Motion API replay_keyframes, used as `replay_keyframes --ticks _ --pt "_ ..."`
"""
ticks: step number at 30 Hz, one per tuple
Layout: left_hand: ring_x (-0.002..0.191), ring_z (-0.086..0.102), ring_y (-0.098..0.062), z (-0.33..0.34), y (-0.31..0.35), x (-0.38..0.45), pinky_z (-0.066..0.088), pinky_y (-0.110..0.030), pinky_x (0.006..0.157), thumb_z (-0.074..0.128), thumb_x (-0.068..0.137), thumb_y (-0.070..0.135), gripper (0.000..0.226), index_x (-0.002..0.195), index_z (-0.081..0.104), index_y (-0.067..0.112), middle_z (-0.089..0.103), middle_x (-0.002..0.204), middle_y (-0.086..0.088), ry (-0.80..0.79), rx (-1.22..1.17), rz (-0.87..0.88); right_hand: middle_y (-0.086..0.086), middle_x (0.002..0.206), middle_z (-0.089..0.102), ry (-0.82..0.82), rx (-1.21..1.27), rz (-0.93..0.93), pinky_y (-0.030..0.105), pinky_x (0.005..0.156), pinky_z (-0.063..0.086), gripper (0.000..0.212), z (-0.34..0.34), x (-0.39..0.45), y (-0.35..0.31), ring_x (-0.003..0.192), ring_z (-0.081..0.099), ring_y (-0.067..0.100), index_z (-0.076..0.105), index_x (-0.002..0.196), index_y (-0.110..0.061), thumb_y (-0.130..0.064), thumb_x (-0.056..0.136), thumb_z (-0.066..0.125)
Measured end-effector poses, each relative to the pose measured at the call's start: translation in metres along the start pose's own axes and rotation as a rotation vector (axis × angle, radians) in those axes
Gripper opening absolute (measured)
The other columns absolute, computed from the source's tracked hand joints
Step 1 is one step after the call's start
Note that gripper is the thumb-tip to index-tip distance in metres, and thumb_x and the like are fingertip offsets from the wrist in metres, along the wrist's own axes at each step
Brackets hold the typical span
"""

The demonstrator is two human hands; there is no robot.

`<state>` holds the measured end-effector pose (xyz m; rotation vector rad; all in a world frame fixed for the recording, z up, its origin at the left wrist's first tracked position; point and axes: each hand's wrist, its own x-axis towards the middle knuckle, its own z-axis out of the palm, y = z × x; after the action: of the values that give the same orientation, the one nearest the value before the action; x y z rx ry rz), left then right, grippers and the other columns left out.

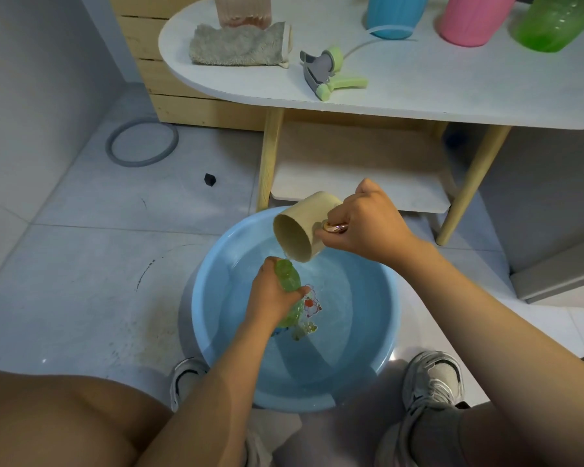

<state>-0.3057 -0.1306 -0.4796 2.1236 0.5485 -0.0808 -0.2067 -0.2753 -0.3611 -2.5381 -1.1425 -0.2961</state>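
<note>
Filling in progress: small green translucent plastic bottle (288, 276) tilted over the round light-blue plastic basin (203, 318), neck up and uncapped, lower end down near the water. Gripped round the body by the left hand (272, 294), fingers and thumb wrapped tight. Just above the neck, beige cylindrical cup (300, 227) tipped far over, lip almost touching the bottle's mouth, thin trickle visible between them. Held by the right hand (361, 224), closed in a fist round the shiny rose-gold handle (334, 228). Basin on the tiled floor between the person's two grey trainers, part full of water, cartoon print showing on the bottom.

Progress, judged: mid-pour, cup nearly drained by its angle. Fill level inside the bottle impossible to read behind the fingers. Probably more scoops needed. Not yet done: cap back on. Grey-and-green trigger spray head (322, 70) with its tube lying loose on the white oval bench (452, 82), well apart from the bottle, likely its top.

Also on the bench: folded grey towel (240, 45), blue ribbed container (395, 15), pink ribbed container (472, 18), large green bottle (557, 21). Grey ring (141, 142) flat on the floor at far left.
</note>
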Motion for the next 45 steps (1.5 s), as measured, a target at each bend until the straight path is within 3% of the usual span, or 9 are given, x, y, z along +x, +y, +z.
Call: replay_keyframes --ticks 6,11,14,19,23,28,34,39,45 --pt "0.092 0.051 -0.014 0.001 -0.003 0.0 0.036 -0.021 0.074 0.083 0.068 0.028 0.058 0.111 0.047 0.014 0.054 0.105 -0.001 0.01 -0.02 0.003 -0.007 0.04 0.028 -0.089 -0.005 0.187 0.026 0.06 0.013 0.041 0.008 -0.009 0.015 0.068 0.028 0.023 0.045 0.05 -0.015 -0.031 0.083 0.064" --pt "0.088 0.051 -0.014 0.0 -0.004 -0.001 0.033 -0.017 0.069 0.084 0.066 0.025 0.055 0.106 0.047 0.014 0.055 0.1 0.0 0.036 -0.033 -0.005 0.001 0.042 0.026 -0.187 0.027 0.363 0.034 0.069 0.029 0.054 0.03 -0.021 0.027 0.054 0.023 0.029 0.027 0.046 -0.019 -0.032 0.085 0.062" --pt "0.088 0.052 -0.015 0.0 -0.006 0.0 0.033 -0.02 0.069 0.085 0.065 0.026 0.057 0.106 0.048 0.014 0.056 0.1 -0.001 0.046 -0.046 -0.003 0.006 0.047 0.036 -0.271 0.066 0.497 0.033 0.067 0.028 0.05 0.042 -0.031 0.036 0.052 0.027 0.028 0.032 0.048 -0.017 -0.035 0.085 0.061" --pt "0.086 0.052 -0.014 -0.001 -0.01 0.001 0.031 -0.017 0.065 0.085 0.066 0.027 0.057 0.106 0.048 0.014 0.056 0.1 -0.002 0.074 -0.039 -0.006 0.002 0.035 0.046 -0.309 -0.284 0.225 0.029 0.061 0.02 0.043 0.066 -0.052 0.028 0.033 0.029 0.022 0.052 0.037 -0.016 -0.029 0.077 0.042" --pt "0.085 0.052 -0.014 -0.002 -0.012 0.0 0.031 -0.016 0.064 0.085 0.066 0.026 0.053 0.099 0.043 0.02 0.056 0.098 0.0 0.073 -0.035 -0.006 -0.004 0.041 0.046 -0.425 -0.404 0.11 0.031 0.061 0.017 0.027 0.089 -0.061 0.022 0.036 0.036 0.017 0.049 0.038 -0.019 -0.011 0.048 0.072" --pt "0.086 0.053 -0.016 -0.005 -0.011 -0.002 0.03 -0.016 0.063 0.085 0.066 0.029 0.055 0.1 0.043 0.018 0.054 0.097 0.0 0.066 -0.026 -0.021 -0.004 0.038 0.036 -0.377 -0.195 0.16 0.031 0.061 0.017 0.037 0.099 -0.065 0.021 0.041 0.039 0.018 0.048 0.039 -0.021 -0.007 0.037 0.082" --pt "0.086 0.052 -0.015 -0.01 -0.006 -0.002 0.032 -0.016 0.067 0.084 0.067 0.028 0.056 0.106 0.046 0.015 0.055 0.101 -0.002 0.09 -0.039 -0.014 0.0 0.041 0.047 -0.232 -0.08 0.366 0.03 0.065 0.021 0.037 0.084 -0.066 0.019 0.046 0.047 0.026 0.051 0.043 -0.017 -0.027 0.075 0.068" --pt "0.092 0.053 -0.016 -0.024 0.02 -0.006 0.036 -0.022 0.075 0.084 0.067 0.029 0.059 0.11 0.046 0.015 0.056 0.104 0.0 0.086 -0.054 0.016 -0.005 0.046 0.038 -0.088 0.747 1.034 0.021 0.049 0.028 0.047 0.054 -0.058 0.034 0.052 0.033 0.014 0.037 0.048 -0.018 -0.031 0.084 0.066" --pt "0.093 0.055 -0.015 -0.066 0.078 -0.012 0.038 -0.023 0.075 0.085 0.067 0.025 0.057 0.108 0.047 0.017 0.058 0.101 0.002 0.052 -0.044 0.142 -0.006 0.049 0.043 -0.008 1.153 1.014 0.028 0.069 0.044 0.041 -0.003 -0.038 0.026 0.058 0.04 0.013 0.043 0.051 -0.019 -0.024 0.087 0.063"
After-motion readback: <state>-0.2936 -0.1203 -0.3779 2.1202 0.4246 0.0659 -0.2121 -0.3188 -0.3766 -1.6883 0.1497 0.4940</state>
